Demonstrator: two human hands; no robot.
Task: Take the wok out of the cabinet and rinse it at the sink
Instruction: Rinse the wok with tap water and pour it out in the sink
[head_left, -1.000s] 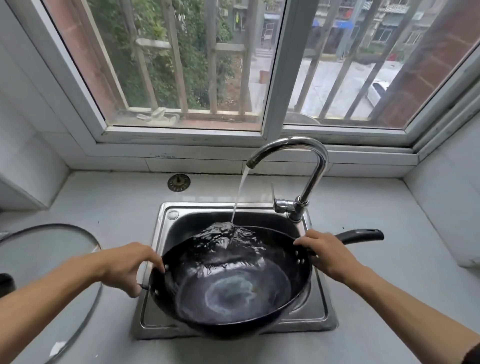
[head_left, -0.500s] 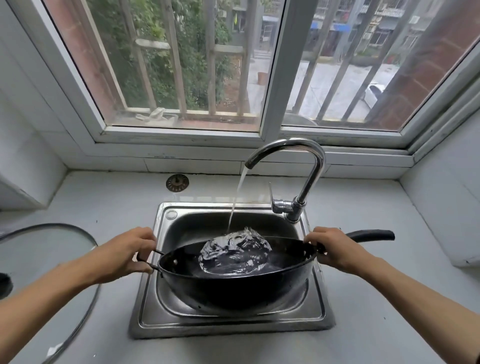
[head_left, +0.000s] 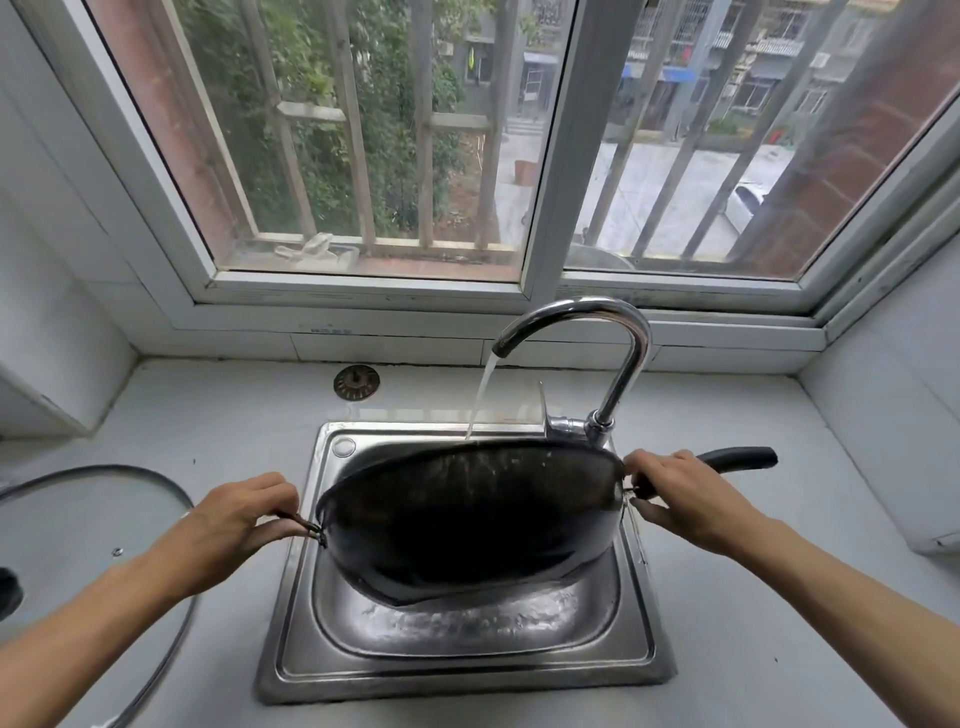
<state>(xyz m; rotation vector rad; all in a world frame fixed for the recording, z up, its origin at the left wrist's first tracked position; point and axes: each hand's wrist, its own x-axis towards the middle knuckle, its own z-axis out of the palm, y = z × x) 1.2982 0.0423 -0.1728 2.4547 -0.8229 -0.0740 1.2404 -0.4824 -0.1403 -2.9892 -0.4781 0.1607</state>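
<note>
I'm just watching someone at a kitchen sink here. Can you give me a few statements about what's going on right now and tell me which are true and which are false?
1. Water is running from the faucet. True.
2. The wok lies flat with its inside facing up. False: it is tipped away, its dark underside facing the camera.
3. The left hand grips the wok's small loop handle. True.
4. The right hand rests on the counter. False: it holds the wok's long black handle.
5. A glass lid lies on the counter left of the sink. True.
</note>
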